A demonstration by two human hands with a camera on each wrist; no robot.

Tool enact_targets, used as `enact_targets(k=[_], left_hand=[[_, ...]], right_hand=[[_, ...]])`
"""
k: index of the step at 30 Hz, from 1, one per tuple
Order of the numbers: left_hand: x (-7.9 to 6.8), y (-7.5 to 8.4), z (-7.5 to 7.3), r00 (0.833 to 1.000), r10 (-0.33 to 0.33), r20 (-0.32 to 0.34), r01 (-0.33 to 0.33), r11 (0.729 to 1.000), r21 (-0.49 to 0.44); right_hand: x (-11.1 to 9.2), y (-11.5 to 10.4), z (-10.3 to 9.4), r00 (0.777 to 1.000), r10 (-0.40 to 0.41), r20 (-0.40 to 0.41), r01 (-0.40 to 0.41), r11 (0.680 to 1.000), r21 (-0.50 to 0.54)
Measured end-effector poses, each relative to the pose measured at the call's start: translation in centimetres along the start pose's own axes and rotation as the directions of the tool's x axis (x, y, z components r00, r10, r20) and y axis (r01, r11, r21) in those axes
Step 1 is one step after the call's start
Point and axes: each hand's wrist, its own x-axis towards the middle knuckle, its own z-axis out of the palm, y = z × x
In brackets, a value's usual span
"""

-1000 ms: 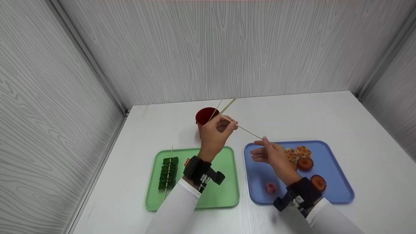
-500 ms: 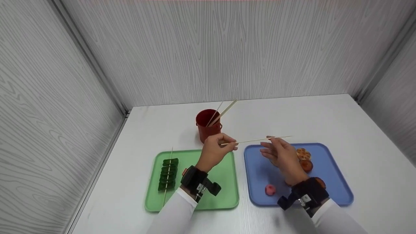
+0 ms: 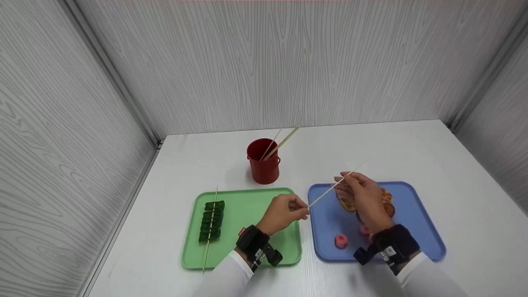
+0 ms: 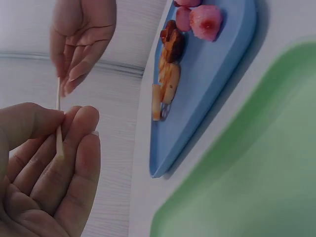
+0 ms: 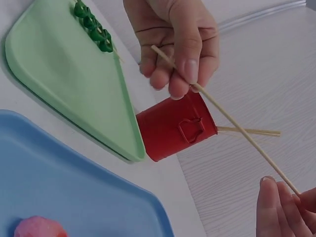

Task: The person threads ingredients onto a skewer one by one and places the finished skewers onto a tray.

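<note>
A thin wooden skewer (image 3: 326, 193) slants up to the right between my two hands. My left hand (image 3: 284, 212) pinches its lower end between thumb and fingertips, above the right edge of the green tray (image 3: 243, 247). Further along, my right hand (image 3: 365, 200) holds the skewer at thumb and fingertips, over the back of the blue tray (image 3: 330, 251); its far tip sticks out past that hand. In the right wrist view, the skewer (image 5: 237, 126) is bare between the hands. Pink pieces (image 3: 341, 241) and lotus root slices (image 3: 386, 195) lie on the blue tray, partly hidden by my right hand.
A red bucket (image 3: 264, 170) holding several skewers (image 3: 282, 143) stands behind the green tray. On that tray's left side lies a skewer threaded with folded green pieces (image 3: 211, 221). Brown-red round slices (image 3: 389, 209) sit on the blue tray. A grained panel (image 3: 264, 62) rises behind the table.
My left hand has come down from beside the bucket toward the gap between the trays, with the skewer. The skewer has swung to slant up rightward. My right hand has shifted slightly right.
</note>
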Motion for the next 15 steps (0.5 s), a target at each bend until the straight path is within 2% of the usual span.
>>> enact_targets(k=[3, 7, 15], left_hand=[[-0.2, -0.3, 0.9, 0.998, -0.046, 0.031, 0.046, 0.999, -0.006], [-0.5, -0.5, 2.2, 0.992, -0.114, 0.053, 0.118, 0.991, -0.067], [-1.0, -0.4, 4.1, 0.975, -0.202, 0.092, 0.217, 0.952, -0.216]], right_hand=[[-0.1, -0.1, 0.4, 0.999, -0.045, -0.012, 0.044, 0.996, -0.077], [-0.2, -0.1, 0.8, 0.996, -0.085, -0.006, 0.083, 0.984, -0.160], [-0.2, -0.1, 1.1, 0.994, -0.103, 0.030, 0.107, 0.978, -0.177]])
